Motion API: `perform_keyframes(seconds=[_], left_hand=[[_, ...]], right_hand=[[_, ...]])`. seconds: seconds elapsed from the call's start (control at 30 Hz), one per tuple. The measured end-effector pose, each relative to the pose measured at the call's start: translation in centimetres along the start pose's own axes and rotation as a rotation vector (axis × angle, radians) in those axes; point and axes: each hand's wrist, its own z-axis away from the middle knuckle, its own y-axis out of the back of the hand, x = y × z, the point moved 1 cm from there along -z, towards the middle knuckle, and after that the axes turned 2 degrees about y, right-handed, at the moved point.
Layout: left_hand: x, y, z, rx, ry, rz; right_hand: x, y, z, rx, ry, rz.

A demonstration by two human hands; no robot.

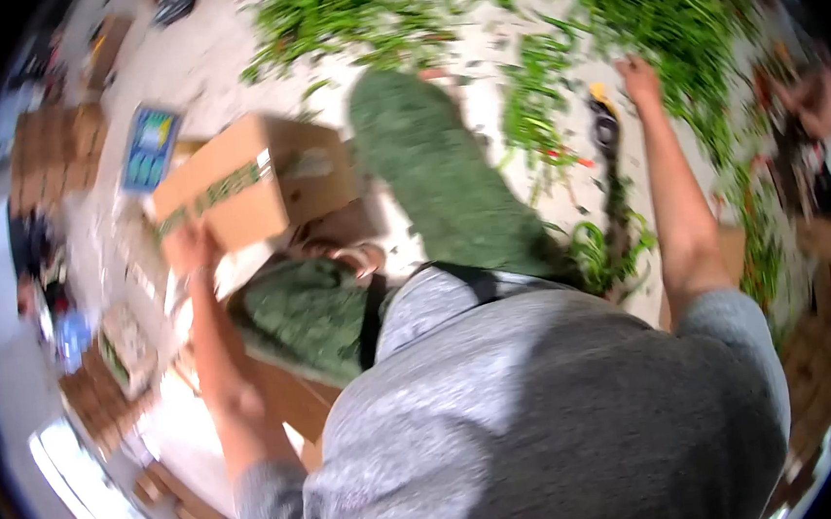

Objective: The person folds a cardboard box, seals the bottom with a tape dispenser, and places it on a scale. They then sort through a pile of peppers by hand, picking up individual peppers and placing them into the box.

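My left hand (pixel 195 248) grips a cardboard box (pixel 224 182) at its lower left edge, beside dark printing on its side. The box sits tilted, left of my legs. My right hand (pixel 640 84) is out to the right with its fingers curled in; I cannot tell whether anything is in them. Just left of it lies a black and yellow tool (pixel 604 123), blurred. A large heap of green leafy stems (pixel 649 7) spreads beyond and beside my right hand. Smaller green sprigs (pixel 537 94) with red bits lie between the tool and my knee.
My legs in green trousers (pixel 447 164) stretch across the middle. Loose leaves are scattered over the pale floor (pixel 482 54). A blue printed packet (pixel 150 149) lies behind the box. Stacked cartons (pixel 58 156) stand at the far left. Another person's arm (pixel 808 97) shows at the right edge.
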Motion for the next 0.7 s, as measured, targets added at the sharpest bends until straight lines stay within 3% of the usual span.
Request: perform_keyframes(seconds=[0.03,0.07,0.1,0.13,0.17,0.2,0.23,0.3,0.37,0.43,0.47,0.53,0.57,0.6,0.63,0.7], left_hand=[[2.8,1.6,1.2,0.049,0.17,0.354],[2.9,2.0,0.4,-0.116,0.253,0.253],[3.6,1.9,0.3,-0.104,0.315,0.244],[7.9,4.6,2.2,0.175,0.292,0.189],[10.0,5.7,2.4,0.163,0.481,0.232],[12.5,7.8,2.8,0.156,0.419,0.195],[14.9,9.4,3.2,0.146,0.353,0.162],[18.7,9.4,3.5,0.272,0.208,0.197],[22.3,10.3,4.0,0.271,0.15,0.368],[22.7,8.7,3.5,0.249,0.164,0.229],[22.3,9.2,3.2,0.229,0.16,0.219],[18.6,7.8,1.5,0.148,0.207,0.274],[15.6,5.9,0.3,0.268,0.257,0.188],[12.9,6.7,-0.2,0.223,0.308,0.189],[11.1,10.6,-0.4,-0.029,0.41,0.263],[3.9,5.5,-2.4,0.418,0.388,0.019]], right_hand=[[-4.7,0.3,0.1,0.025,0.128,-0.119],[-10.9,0.8,1.7,0.024,0.209,-0.329],[-17.6,1.3,4.3,0.024,0.276,-0.537],[-23.3,1.3,6.5,-0.018,0.427,-0.613],[-28.5,1.4,9.4,-0.047,0.569,-0.683],[-33.5,1.1,13.4,-0.18,0.648,-0.855],[-37.8,0.8,17.6,-0.29,0.663,-0.767],[-41.8,-6.5,22.7,-0.531,0.718,-0.91],[-44.4,-13.8,26.4,-0.667,0.412,-0.678],[-45.5,-18.3,28.8,-0.765,0.219,-0.714],[-45.1,-20.7,29.5,-0.745,0.252,-0.656],[-43.9,-22.3,29.4,-0.727,0.29,-0.625],[-43.9,-21.8,29.2,-0.744,0.31,-0.663],[-43.9,-21.3,29.1,-0.768,0.317,-0.666],[-43.7,-21.3,29.1,-0.783,0.32,-0.675],[-43.8,-21.5,28.8,-0.802,0.334,-0.711]])
